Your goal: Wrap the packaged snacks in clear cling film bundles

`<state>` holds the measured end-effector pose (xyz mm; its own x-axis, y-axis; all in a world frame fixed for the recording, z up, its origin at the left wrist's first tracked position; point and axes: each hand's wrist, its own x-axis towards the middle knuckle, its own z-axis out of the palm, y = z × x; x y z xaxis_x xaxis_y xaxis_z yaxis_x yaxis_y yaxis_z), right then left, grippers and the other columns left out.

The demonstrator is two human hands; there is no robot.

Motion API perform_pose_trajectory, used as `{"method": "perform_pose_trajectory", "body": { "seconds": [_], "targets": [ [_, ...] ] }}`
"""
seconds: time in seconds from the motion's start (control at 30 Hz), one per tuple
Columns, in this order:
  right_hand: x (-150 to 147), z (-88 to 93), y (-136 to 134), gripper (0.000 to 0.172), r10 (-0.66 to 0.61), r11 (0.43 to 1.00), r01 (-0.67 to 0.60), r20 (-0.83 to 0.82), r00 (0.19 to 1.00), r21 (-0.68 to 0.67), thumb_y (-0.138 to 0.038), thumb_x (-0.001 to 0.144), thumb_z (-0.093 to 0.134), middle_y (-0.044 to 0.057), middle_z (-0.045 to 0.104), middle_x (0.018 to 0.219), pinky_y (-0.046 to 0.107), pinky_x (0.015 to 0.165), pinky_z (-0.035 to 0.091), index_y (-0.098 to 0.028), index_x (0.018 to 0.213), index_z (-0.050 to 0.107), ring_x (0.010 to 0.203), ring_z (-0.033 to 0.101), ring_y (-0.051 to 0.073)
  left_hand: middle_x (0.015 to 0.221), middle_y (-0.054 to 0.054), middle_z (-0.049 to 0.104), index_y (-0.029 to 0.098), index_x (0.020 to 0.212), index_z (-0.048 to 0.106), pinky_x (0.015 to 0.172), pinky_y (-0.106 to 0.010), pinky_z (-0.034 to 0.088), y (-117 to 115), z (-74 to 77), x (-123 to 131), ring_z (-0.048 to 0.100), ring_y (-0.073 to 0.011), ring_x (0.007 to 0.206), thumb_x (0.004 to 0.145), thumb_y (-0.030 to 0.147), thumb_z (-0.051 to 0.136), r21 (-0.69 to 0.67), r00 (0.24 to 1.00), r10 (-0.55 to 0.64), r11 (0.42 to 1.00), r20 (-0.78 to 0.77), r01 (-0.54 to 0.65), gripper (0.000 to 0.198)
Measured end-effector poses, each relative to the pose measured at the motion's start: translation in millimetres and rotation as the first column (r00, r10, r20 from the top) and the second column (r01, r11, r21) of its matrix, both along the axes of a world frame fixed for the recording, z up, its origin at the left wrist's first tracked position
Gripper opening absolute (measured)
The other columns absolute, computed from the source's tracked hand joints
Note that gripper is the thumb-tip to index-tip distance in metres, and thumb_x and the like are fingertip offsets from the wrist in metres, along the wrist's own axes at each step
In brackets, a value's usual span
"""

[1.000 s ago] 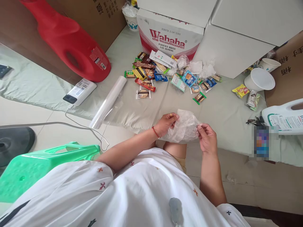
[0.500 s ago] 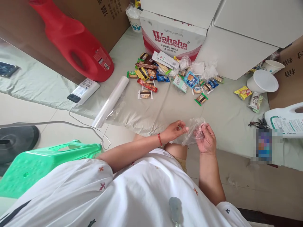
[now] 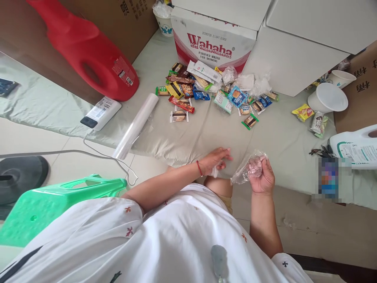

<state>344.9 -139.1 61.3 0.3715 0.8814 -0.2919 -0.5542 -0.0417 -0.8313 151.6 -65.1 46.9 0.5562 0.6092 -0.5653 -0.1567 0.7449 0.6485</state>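
Observation:
My right hand [image 3: 263,175] is closed on a crumpled piece of clear plastic film [image 3: 246,171], whose loose end hangs to the left. To its left, my left hand [image 3: 218,160], with a red string bracelet at the wrist, has its fingers curled around a small whitish piece of plastic [image 3: 216,171]. A gap separates the two hands, above the near edge of the green cloth [image 3: 203,137]. Beyond them lies a pile of small wrapped snacks [image 3: 188,89], with crumpled clear plastic [image 3: 246,81] at its right side.
A clear film roll [image 3: 137,125], a white power bank [image 3: 101,113] with a cable and a red jug [image 3: 97,59] lie left. A Wahaha box [image 3: 212,45] stands behind the snacks. At right are a white bowl [image 3: 328,98] and white bottle [image 3: 356,147]. A green stool [image 3: 44,208] is lower left.
My hands have moved apart: the right one went slightly right with the clear film, and the left one came away from it. The view has shifted slightly.

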Motion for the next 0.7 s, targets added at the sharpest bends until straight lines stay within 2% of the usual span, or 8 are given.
{"method": "perform_pose_trajectory", "body": {
  "seconds": [0.1,0.17,0.23,0.3,0.4,0.47,0.57,0.7],
  "targets": [
    [-10,-4.8,1,0.035,0.032,0.999,-0.033,0.004,0.999,0.009,-0.053,0.072,0.087,-0.004,0.055,0.068,0.032,0.064,0.053,-0.027,0.08,0.064,0.065,0.056,0.015,0.074,-0.001,0.065,0.017,0.091,0.06,0.039,-0.02,0.021,-10,-1.5,16,0.045,-0.0053,0.044,0.08,0.068,0.077,-0.116,0.978,-0.157,0.978,0.139,0.174,0.055],
    [-12,-8.1,1,0.033,0.024,1.0,-0.024,0.036,0.999,-0.006,-0.056,0.074,0.084,-0.001,0.065,0.077,0.038,0.074,0.057,-0.028,0.083,0.067,0.076,0.063,0.018,0.061,0.003,0.054,0.017,0.083,0.059,0.04,-0.02,0.021,-12,-3.5,23,0.041,-0.0049,0.043,0.078,0.064,0.081,-0.096,0.969,-0.154,0.98,0.192,0.174,0.053],
    [-8,-10.2,1,0.031,0.023,1.0,-0.022,0.063,0.998,-0.011,-0.056,0.078,0.08,0.0,0.069,0.083,0.04,0.076,0.057,-0.029,0.086,0.068,0.081,0.066,0.02,0.059,0.004,0.052,0.017,0.077,0.057,0.041,-0.02,0.02,-9,-5.3,23,0.041,-0.0045,0.044,0.077,0.055,0.084,-0.032,0.987,-0.065,0.997,0.148,0.071,0.047],
    [2,-10.3,-1,0.029,-0.001,1.0,0.002,0.071,0.998,-0.007,-0.053,0.078,0.081,-0.001,0.068,0.082,0.035,0.066,0.054,-0.028,0.086,0.068,0.075,0.063,0.018,0.066,0.002,0.059,0.017,0.075,0.055,0.041,-0.02,0.021,-2,-6.9,18,0.043,-0.004,0.045,0.08,0.049,0.082,0.049,0.998,0.055,0.997,0.044,-0.057,0.042],
    [19,-6.5,-5,0.033,-0.093,0.995,0.095,0.062,0.994,-0.029,-0.043,0.069,0.09,-0.003,0.066,0.081,0.026,0.054,0.046,-0.026,0.084,0.066,0.065,0.055,0.012,0.074,0.001,0.066,0.019,0.077,0.05,0.042,-0.021,0.025,12,-8.9,5,0.044,-0.0037,0.043,0.091,0.043,0.07,0.158,0.977,0.197,0.97,-0.083,-0.182,0.034],
    [29,-2.7,-8,0.038,-0.138,0.988,0.142,0.059,0.989,-0.058,-0.037,0.063,0.095,-0.004,0.065,0.083,0.022,0.051,0.043,-0.025,0.085,0.066,0.063,0.053,0.009,0.068,0.003,0.063,0.021,0.08,0.047,0.043,-0.021,0.027,21,-9.9,-6,0.042,-0.0043,0.04,0.098,0.039,0.06,0.218,0.949,0.279,0.945,-0.147,-0.244,0.029],
    [41,0.6,-14,0.043,-0.164,0.977,0.179,0.137,0.977,-0.112,-0.037,0.059,0.097,-0.005,0.061,0.08,0.018,0.048,0.039,-0.023,0.085,0.066,0.062,0.05,0.007,0.06,0.006,0.057,0.022,0.081,0.045,0.045,-0.022,0.028,33,-10.1,-24,0.039,-0.0051,0.038,0.102,0.035,0.052,0.326,0.908,0.357,0.904,-0.219,-0.277,0.026],
    [59,-5.9,-18,0.043,-0.097,0.974,0.157,0.329,0.939,-0.162,-0.046,0.063,0.094,-0.003,0.059,0.076,0.019,0.047,0.036,-0.021,0.087,0.068,0.06,0.047,0.008,0.061,0.005,0.057,0.022,0.079,0.045,0.047,-0.023,0.032,44,-9.3,-41,0.041,-0.0058,0.039,0.104,0.038,0.051,0.513,0.907,0.336,0.842,-0.252,-0.17,0.031]
  ]
}}
